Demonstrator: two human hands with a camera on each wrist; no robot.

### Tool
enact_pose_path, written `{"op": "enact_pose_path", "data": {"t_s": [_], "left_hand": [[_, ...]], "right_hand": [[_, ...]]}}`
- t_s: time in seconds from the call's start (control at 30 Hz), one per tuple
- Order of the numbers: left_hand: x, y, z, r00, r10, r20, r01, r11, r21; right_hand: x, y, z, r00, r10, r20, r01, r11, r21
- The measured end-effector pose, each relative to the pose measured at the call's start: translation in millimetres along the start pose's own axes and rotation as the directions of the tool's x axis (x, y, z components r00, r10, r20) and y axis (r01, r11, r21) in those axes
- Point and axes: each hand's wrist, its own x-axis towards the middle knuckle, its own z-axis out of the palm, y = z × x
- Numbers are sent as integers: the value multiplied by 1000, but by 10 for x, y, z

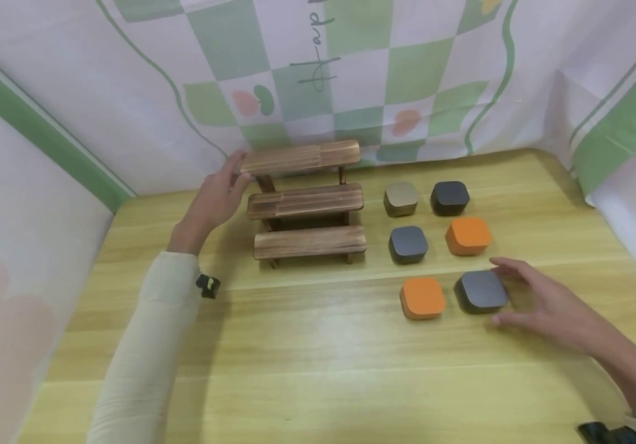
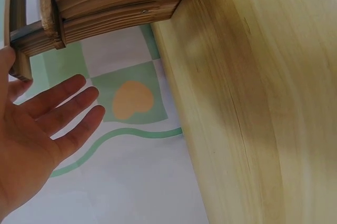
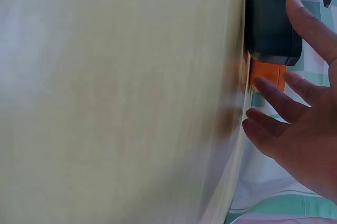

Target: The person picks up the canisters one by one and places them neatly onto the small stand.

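A three-tier wooden stand (image 1: 307, 200) stands near the back of the table. At its left side is my left hand (image 1: 215, 200), with thumb and forefinger pinching the end of the top tier. In the left wrist view the other fingers (image 2: 79, 111) of that hand are extended away from the wood. My right hand (image 1: 551, 305) is at the right of a dark grey rounded block (image 1: 481, 291), thumb and fingers spread around its near right side. Seen from the right wrist, the thumb (image 3: 313, 27) overlaps this block (image 3: 274, 27), and the palm is bare.
Several more rounded blocks lie right of the stand: a tan one (image 1: 401, 198), a black one (image 1: 450, 197), a grey one (image 1: 408, 244) and two orange ones, one farther back (image 1: 469, 235) and one nearer (image 1: 423, 298). A checked curtain (image 1: 362, 80) hangs behind the table (image 1: 307, 370).
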Motion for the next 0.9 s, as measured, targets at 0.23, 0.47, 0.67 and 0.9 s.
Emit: {"op": "enact_pose_path", "data": {"t_s": [0.23,0.47,0.67,0.9], "left_hand": [[-8,-28,17,1000,6,-6,-6,1000,-19],[1,-33,29,999,24,-20,-25,1000,-19],[-3,-34,29,1000,22,-23,-22,1000,-22],[-1,-41,32,1000,21,-21,-21,999,-29]], "right_hand": [[23,-11,-2,999,1,33,-1,1000,-11],[70,-62,1,999,-1,38,2,1000,-25],[110,-104,32,999,-20,41,23,997,-78],[101,-145,71,998,31,54,-27,997,-68]]}}
